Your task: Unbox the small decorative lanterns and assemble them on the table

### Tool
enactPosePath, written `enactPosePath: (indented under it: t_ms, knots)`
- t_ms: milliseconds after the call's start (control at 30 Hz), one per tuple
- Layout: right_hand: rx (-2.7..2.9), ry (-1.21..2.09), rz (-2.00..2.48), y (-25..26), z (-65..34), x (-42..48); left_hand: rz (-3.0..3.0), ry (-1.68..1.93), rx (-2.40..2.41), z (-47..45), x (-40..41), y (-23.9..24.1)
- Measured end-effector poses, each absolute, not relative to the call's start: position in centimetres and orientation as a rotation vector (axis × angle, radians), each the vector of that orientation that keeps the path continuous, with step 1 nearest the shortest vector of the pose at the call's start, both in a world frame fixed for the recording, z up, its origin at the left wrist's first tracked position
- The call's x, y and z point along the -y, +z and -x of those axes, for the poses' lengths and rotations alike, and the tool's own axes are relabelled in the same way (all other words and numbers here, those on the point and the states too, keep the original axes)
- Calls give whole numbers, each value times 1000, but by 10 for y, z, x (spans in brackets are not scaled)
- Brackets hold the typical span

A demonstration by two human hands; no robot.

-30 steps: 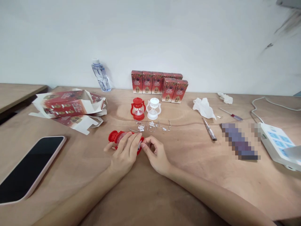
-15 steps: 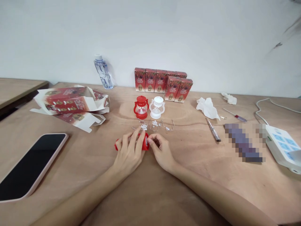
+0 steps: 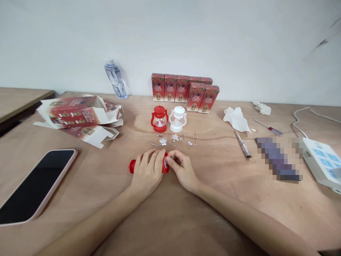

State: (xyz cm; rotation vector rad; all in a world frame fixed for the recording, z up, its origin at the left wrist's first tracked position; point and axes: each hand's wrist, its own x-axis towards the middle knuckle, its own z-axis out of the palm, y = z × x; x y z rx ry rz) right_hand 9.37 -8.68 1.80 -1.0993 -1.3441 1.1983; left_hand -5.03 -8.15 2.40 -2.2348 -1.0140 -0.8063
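Observation:
A red toy lantern (image 3: 131,166) lies on its side on the wooden table, its top to the left and its base to the right. My left hand (image 3: 147,169) is closed around its middle and hides most of it. At the base, the thumb and forefinger of my right hand (image 3: 182,169) are pinched together, the thumb against the opening. Whatever small thing they may hold is hidden. Just beyond lie bent wire handles (image 3: 193,143) and small white pieces (image 3: 162,141). Behind them stand an upright red lantern (image 3: 159,119) and a white lantern (image 3: 178,119).
Several red boxes (image 3: 158,88) and a water bottle (image 3: 116,79) stand near the wall. Opened packaging (image 3: 76,111) and a phone (image 3: 38,185) lie left. To the right are crumpled tissue (image 3: 236,119), screwdrivers (image 3: 243,145), a blurred dark object (image 3: 277,159) and a power strip (image 3: 321,161).
The left hand's fingers have drawn together around the lantern, showing more of its red top. The right hand stays at the base. The whole view has shifted slightly.

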Motion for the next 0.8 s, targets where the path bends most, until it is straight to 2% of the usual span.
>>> enactPosePath:
  t_ms: [633, 800]
  knots:
    - [1472, 1041, 1133, 18, -92, 88, 2232, -850, 1041, 46, 82, 24]
    - [1456, 781, 1177, 19, -116, 70, 2287, -884, 1030, 52, 78, 26]
